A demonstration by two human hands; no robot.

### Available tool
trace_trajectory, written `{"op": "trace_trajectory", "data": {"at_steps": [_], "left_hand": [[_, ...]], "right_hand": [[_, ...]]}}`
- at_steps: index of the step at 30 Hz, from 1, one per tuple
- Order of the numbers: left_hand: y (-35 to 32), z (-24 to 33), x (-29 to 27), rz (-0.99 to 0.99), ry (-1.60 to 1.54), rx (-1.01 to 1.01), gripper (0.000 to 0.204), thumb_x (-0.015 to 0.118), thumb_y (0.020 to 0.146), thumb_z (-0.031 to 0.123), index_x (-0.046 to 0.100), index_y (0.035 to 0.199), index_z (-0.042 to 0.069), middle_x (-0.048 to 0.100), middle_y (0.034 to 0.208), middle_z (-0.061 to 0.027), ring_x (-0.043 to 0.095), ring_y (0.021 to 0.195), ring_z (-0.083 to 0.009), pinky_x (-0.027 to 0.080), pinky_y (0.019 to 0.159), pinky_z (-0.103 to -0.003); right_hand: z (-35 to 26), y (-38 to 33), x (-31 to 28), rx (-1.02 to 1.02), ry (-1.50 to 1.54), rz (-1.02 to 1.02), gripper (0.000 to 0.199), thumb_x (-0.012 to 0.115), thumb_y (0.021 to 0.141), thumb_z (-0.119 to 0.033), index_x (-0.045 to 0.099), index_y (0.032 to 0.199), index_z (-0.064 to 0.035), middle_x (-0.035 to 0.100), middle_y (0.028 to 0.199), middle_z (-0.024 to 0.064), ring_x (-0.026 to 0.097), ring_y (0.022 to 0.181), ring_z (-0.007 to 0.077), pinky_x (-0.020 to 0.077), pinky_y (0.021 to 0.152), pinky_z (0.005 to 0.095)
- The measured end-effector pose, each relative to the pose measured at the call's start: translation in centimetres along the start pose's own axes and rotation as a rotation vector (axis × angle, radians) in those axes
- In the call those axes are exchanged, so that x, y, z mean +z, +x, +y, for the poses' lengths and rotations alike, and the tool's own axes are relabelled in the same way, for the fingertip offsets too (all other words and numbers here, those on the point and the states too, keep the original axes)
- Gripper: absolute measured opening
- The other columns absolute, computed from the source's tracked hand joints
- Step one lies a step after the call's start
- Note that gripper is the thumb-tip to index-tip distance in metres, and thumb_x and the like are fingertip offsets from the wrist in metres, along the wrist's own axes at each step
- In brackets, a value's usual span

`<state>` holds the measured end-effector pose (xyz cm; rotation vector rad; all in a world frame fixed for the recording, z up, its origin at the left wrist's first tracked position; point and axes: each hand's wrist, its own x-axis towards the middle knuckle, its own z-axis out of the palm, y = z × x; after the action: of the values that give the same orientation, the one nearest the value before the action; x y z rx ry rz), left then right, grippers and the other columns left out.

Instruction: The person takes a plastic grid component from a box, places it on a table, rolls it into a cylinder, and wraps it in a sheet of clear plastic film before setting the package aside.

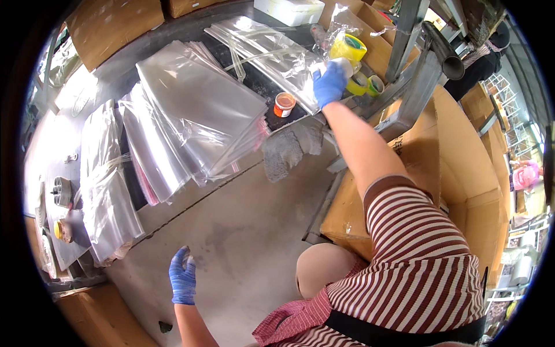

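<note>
My right hand (330,84), in a blue knit glove, reaches to the far right of the table. Its fingers curl by a whitish rounded thing whose kind I cannot make out, next to yellow tape rolls (357,85). Close by lie a long stack of clear plastic film (272,55) and a small orange-and-white tub (284,104). Over the floor at lower left is my left hand (182,277), in a like glove with pale fingertips. Its thumb and fingers stand apart, with nothing seen between them.
Clear plastic bags (196,110) fan across the table, beside a bundled stack (107,179). A grey cloth (289,147) hangs over the front edge. Metal posts (407,43) and a large open cardboard box (462,156) stand at right. Another carton (101,318) sits lower left.
</note>
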<state>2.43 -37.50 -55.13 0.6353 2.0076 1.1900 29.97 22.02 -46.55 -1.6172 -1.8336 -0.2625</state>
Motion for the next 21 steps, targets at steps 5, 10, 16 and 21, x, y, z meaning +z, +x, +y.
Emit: {"op": "trace_trajectory", "data": {"at_steps": [5, 10, 16, 21], "left_hand": [[-1.3, 0.2, 0.4, -0.034, 0.037, 0.014, 0.038, 0.063, 0.089, 0.000, 0.057, 0.127, 0.000, 0.064, 0.119, -0.0104, 0.061, 0.107, -0.0178, 0.048, 0.096, -0.030], [-4.1, -1.3, -0.8, 0.018, -0.006, -0.083, 0.038, 0.064, 0.089, 0.001, 0.058, 0.126, 0.000, 0.065, 0.118, -0.0100, 0.062, 0.107, -0.0174, 0.048, 0.095, -0.030], [-5.7, -2.4, -1.0, 0.026, 0.013, -0.142, 0.033, 0.062, 0.092, 0.002, 0.059, 0.124, -0.003, 0.066, 0.116, -0.0102, 0.062, 0.106, -0.0173, 0.047, 0.097, -0.029], [-6.8, -1.8, -0.1, 0.028, 0.022, -0.155, 0.033, 0.063, 0.092, 0.003, 0.060, 0.124, -0.003, 0.066, 0.116, -0.0101, 0.062, 0.105, -0.0165, 0.047, 0.096, -0.029]], "right_hand": [[8.5, 8.0, 4.8, 0.496, 0.109, -0.078, 0.097, 0.067, 0.074, -0.056, 0.031, 0.149, -0.0058, 0.041, 0.148, 0.0239, 0.043, 0.134, 0.0376, 0.0348, 0.112, 0.0443], [7.9, 9.9, 8.0, 0.616, 0.144, -0.383, 0.120, 0.079, 0.062, -0.061, 0.021, 0.152, -0.0072, 0.034, 0.151, 0.0210, 0.039, 0.137, 0.0320, 0.0355, 0.111, 0.0443], [5.0, 10.6, 6.8, 0.783, 0.313, -0.404, 0.128, 0.085, 0.063, -0.054, 0.011, 0.153, -0.0017, 0.027, 0.153, 0.0189, 0.037, 0.137, 0.0261, 0.0329, 0.112, 0.0374], [3.9, 8.0, 4.3, 0.887, 1.180, -0.480, 0.096, 0.085, 0.066, -0.039, 0.033, 0.140, -0.0061, 0.043, 0.139, 0.0163, 0.050, 0.122, 0.0247, 0.0432, 0.097, 0.0399]]}}
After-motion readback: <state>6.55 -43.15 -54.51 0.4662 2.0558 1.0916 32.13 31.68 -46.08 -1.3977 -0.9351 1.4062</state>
